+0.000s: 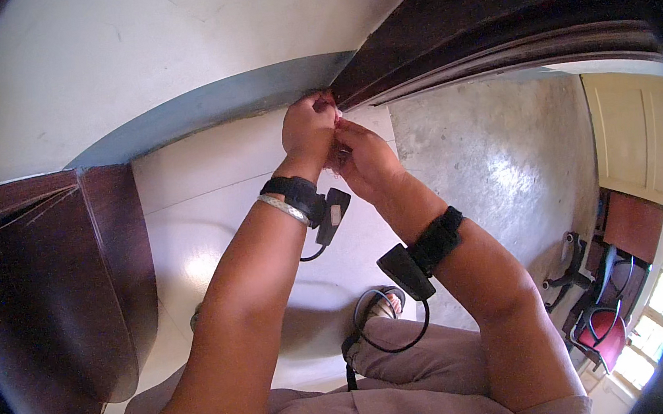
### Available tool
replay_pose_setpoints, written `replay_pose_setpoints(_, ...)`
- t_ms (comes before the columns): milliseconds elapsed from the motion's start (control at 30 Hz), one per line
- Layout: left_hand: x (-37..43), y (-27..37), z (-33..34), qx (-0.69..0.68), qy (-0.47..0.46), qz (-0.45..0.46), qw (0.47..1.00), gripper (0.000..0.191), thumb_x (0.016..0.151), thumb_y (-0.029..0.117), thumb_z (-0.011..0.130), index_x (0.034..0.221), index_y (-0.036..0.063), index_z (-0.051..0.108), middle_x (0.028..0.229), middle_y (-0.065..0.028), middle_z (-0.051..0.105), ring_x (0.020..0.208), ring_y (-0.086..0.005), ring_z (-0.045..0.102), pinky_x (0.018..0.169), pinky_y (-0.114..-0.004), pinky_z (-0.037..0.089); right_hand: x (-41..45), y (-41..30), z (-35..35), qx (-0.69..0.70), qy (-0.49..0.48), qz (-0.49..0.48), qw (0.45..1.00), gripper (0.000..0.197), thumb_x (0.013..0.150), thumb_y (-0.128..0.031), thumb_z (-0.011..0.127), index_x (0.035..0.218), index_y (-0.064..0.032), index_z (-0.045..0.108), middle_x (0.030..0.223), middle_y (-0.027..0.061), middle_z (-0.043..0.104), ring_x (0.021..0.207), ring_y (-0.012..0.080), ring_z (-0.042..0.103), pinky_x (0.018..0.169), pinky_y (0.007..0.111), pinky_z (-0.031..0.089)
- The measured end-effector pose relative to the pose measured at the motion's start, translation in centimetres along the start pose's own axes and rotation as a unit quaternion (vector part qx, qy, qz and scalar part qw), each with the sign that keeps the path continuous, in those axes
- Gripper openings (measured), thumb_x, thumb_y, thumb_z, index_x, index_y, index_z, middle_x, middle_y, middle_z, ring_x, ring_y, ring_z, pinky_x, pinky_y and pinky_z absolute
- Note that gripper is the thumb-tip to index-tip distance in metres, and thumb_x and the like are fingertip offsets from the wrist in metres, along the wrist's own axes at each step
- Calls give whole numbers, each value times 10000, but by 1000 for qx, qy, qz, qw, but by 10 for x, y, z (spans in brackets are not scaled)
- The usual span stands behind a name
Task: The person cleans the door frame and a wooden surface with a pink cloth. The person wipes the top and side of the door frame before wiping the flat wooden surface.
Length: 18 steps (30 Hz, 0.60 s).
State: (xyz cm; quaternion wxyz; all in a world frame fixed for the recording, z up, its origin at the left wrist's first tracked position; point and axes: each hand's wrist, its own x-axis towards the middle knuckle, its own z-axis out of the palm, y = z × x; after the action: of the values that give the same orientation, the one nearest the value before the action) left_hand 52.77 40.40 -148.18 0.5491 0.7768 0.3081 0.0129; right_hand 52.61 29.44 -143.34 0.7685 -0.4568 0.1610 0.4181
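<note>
Close together, both my hands meet just in front of the lower part of a dark wooden door frame (398, 33). My left hand (307, 128) has its fingers curled, with the tips near a tiny whitish bit (339, 113). From the right, my right hand (373, 155) reaches up with bent fingers, thumb and fingertips near the same spot. A tangle of thin reddish thread (336, 160) shows between the palms, and loose strands hang under it. My fingers hide most of what they hold. Each wrist bears a black strap with a small cabled device.
A white wall with a blue-grey skirting band (207, 99) rises ahead. Dark wooden furniture (45, 282) stands at left. Pale floor tiles (186, 191) meet a grey concrete floor (482, 150) at right. Beyond are a wheeled chair base (571, 271), a red-seated chair (604, 330) and a cream door (630, 136).
</note>
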Motion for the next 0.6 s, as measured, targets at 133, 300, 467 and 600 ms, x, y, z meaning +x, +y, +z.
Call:
replay_pose_setpoints(133,14,-24,-2,12,-144,-49,988,250,829,249,599,884,20,684,746,-119,681,683,-241,656,676,-359,520,-5,0,6,-7,9,41,999,252,980,-170,401,1087,14,537,885,113,631,781,235,628,683,354,529)
replay_pose_setpoints(300,-23,-8,-19,-291,-208,-115,927,190,933,162,555,1068,42,615,961,-56,663,811,-173,639,728,-313,528,-35,-16,5,-15,7,107,994,280,980,-202,417,1073,30,543,1005,165,629,775,268,662,676,355,536)
replay_pose_setpoints(467,-70,18,-50,-484,-207,-75,847,282,961,159,542,1228,73,524,1148,-72,610,1017,-178,605,846,-330,519,-62,-16,24,-101,37,16,994,308,956,-274,555,1130,-27,495,933,110,570,731,222,621,586,339,521)
replay_pose_setpoints(600,-74,15,-69,-536,-257,8,804,323,958,153,537,1270,83,494,1229,-81,572,1130,-192,558,964,-347,459,-77,-17,36,-227,89,-83,966,570,831,-306,753,1209,-64,401,999,129,565,730,200,612,531,318,501)
